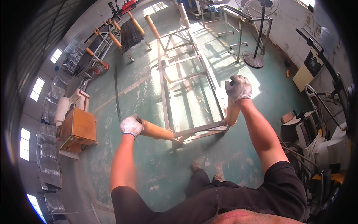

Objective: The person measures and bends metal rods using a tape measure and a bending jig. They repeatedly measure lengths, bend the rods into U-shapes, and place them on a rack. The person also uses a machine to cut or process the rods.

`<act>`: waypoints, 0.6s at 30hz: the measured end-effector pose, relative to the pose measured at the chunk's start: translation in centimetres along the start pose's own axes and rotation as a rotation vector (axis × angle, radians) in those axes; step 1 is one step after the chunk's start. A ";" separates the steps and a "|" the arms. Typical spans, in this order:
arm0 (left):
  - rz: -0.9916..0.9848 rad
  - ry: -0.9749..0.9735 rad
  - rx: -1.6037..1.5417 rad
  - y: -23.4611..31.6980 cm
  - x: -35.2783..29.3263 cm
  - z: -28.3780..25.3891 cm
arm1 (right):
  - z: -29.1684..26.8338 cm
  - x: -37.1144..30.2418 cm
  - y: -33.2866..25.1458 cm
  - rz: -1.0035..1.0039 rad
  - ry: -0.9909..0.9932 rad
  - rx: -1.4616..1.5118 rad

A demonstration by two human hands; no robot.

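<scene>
A long metal frame cart (197, 129) stretches away from me over the floor, with cross bars between its side rails. Tan tube-like posts rise from its corners. My left hand (131, 126), in a white knit glove, is closed over the top end of the near left post (157, 132). In a matching glove, my right hand (239, 89) grips the top of the near right post (232, 112). At the cart's far end stand another tan post (152, 27) and a whitish one (183, 15). The frame carries no load that I can see.
Far left stands a similar rack (108, 46) on orange wheels, dark strands (130, 35) hanging from it. A wooden cabinet (77, 128) is at the left. A standing fan (254, 59) and metal table (238, 22) are at the far right; machinery and hoses (317, 149) line the near right.
</scene>
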State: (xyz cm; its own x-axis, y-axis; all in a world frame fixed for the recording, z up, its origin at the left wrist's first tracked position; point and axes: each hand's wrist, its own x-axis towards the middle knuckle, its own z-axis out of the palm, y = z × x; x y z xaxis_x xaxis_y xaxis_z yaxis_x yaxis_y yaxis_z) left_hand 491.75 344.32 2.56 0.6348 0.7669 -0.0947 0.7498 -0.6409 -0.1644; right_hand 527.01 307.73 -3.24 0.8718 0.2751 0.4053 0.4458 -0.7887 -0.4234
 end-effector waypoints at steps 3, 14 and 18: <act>0.030 0.059 -0.013 0.8 6.1 -0.3 | 3.6 5.5 -0.2 -0.028 0.040 0.004; -0.012 0.104 -0.091 6.8 28.7 -2.9 | 15.2 25.8 -2.7 0.110 0.054 -0.083; -0.155 0.213 -0.251 8.2 36.3 -3.2 | 20.4 33.1 -4.3 0.105 0.081 -0.072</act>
State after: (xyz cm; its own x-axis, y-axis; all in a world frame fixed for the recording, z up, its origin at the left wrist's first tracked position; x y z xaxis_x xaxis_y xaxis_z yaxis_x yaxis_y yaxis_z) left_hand 521.54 366.78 0.92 0.5148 0.8484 0.1233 0.8459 -0.5261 0.0878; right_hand 558.05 331.46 -4.52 0.8924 0.1464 0.4268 0.3347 -0.8492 -0.4085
